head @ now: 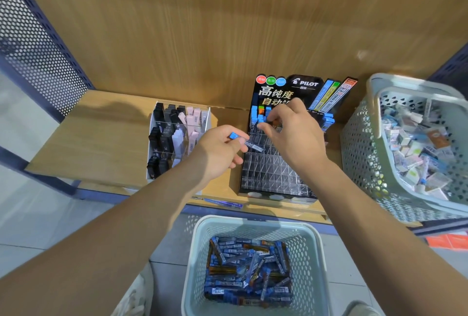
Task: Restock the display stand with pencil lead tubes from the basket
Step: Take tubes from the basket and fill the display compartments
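A black display stand [273, 171] with clear slots stands on the wooden shelf; blue-capped lead tubes [255, 114] fill its upper rows and the lower slots hold nothing. My left hand [222, 151] grips one blue-capped lead tube [247, 141] just left of the stand. My right hand [291, 130] hovers over the upper slots and pinches a tube [274, 123] at the filled rows. Below the shelf, a pale basket [316, 252] holds several blue and a few orange lead tubes [248, 272].
A clear organiser [205, 115] with black, grey and pink items stands left of the stand. A second pale basket [362, 143] full of small boxes sits at the right. One loose tube [225, 203] lies at the shelf's front edge. Perforated blue panels [33, 44] flank the shelf.
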